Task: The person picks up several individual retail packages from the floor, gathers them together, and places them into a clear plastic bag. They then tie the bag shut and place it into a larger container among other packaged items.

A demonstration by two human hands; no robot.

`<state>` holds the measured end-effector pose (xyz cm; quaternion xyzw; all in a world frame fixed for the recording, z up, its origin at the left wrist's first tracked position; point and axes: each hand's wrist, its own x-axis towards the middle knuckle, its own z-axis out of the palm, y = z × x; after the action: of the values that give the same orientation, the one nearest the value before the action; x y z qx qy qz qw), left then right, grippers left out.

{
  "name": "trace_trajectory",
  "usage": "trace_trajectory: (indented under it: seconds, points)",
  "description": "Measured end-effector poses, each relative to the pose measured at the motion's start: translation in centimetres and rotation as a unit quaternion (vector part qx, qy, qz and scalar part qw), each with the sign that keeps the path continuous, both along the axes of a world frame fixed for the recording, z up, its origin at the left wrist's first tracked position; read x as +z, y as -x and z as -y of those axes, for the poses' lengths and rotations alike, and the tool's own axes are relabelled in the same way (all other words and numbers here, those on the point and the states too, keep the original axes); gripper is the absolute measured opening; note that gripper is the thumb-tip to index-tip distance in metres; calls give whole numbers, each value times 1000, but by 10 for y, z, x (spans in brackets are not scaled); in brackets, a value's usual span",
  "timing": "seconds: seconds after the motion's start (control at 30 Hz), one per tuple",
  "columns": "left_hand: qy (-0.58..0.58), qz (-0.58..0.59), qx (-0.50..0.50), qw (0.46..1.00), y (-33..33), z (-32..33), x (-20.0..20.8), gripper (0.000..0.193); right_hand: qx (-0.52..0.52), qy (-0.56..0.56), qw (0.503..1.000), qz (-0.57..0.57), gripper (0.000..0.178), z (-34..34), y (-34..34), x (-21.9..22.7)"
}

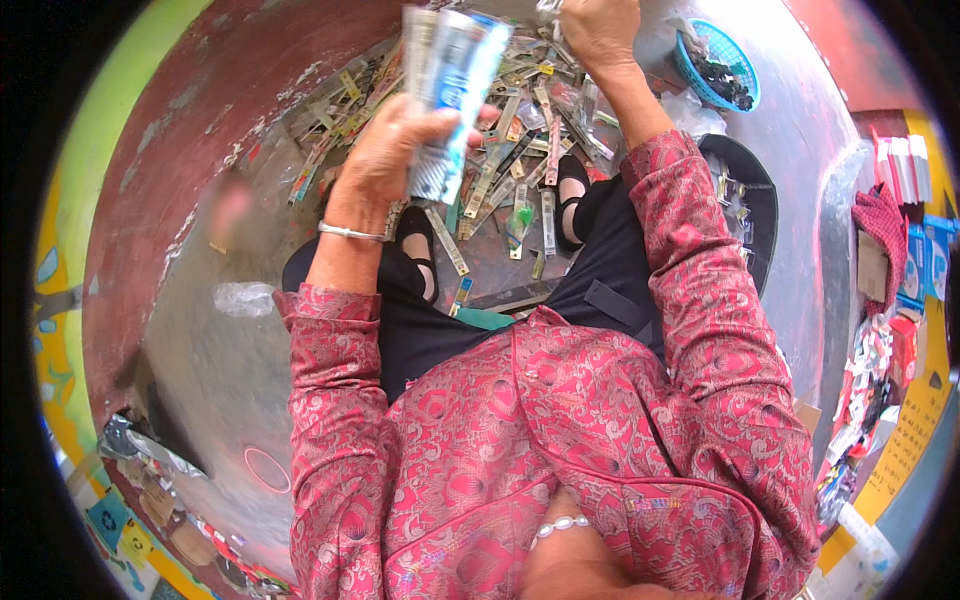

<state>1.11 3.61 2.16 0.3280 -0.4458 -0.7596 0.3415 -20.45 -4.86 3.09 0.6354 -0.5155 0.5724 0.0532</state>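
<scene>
My left hand (390, 140) is raised over the pile, fingers closed round flat, narrow packets (462, 95) in blue, white and clear plastic. They stand upright in the grip, slightly blurred by motion. To their right, at the upper edge, my right hand (603, 28) is closed, with a crumpled whitish bit (549, 8) at its fingers; what exactly it pinches is cut off by the frame. Below both hands lies a loose heap of long, narrow plastic strips and packages (480, 195), spread around my feet.
A light-blue plastic basket (752, 65) with dark scraps stands at the upper right. A black tub (767, 205) holding small pieces sits beside my right leg. Clear plastic film (245, 298) lies on the floor at left. Boxes (925, 260) and a red cloth (880, 240) are at the far right.
</scene>
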Motion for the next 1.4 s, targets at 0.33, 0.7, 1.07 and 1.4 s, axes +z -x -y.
trace_trajectory:
  seconds: [0.33,0.7,1.07,1.4]
  points:
    - [22,-70,190,979,22,23,-17,49,336,-595,724,96,55,-56,-23,0]
    - [62,-58,51,995,63,-16,6,56,497,-378,762,169,52,-84,-20,-21]
    - [94,12,19,995,71,12,33,57,470,-453,734,185,41,-75,-10,2]
    - [-6,-224,-14,974,42,82,22,92,523,-453,706,152,40,-53,-33,-2]
